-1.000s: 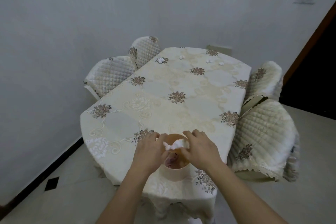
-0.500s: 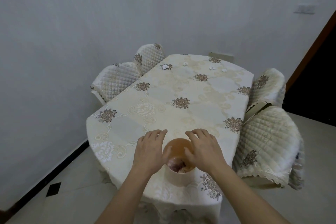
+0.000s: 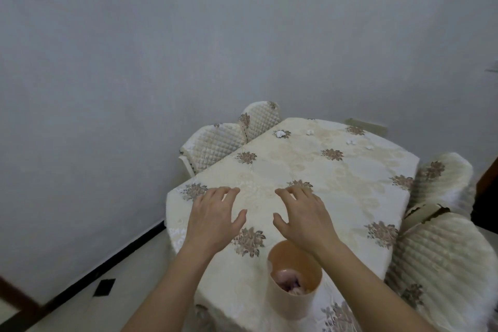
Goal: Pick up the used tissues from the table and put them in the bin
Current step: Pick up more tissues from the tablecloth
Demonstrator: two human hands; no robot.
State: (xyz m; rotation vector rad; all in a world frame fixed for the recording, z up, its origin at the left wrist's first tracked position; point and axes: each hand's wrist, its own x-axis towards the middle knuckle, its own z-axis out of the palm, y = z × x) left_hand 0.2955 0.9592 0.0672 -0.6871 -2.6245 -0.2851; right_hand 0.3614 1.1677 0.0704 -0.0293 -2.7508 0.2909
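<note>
Fingers spread, loosely extended, nothing held: left hand [image 3: 215, 219] and right hand [image 3: 304, 219], side by side over the near end of the table [image 3: 358, 186]; contact unclear. Bin [image 3: 288, 308] at 6 o'clock of the hands, crumpled wad [image 3: 289, 279] inside. Four loose tissues [image 3: 280, 133] lie far off at 12 to 1 o'clock. Judged partly done; those are left.

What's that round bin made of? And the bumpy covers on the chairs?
The bin looks like smooth plastic, peach-coloured, with a slight sheen on its thin wall. The chair covers look like quilted fabric: stitched padded squares and ridges, soft matte surface.
</note>
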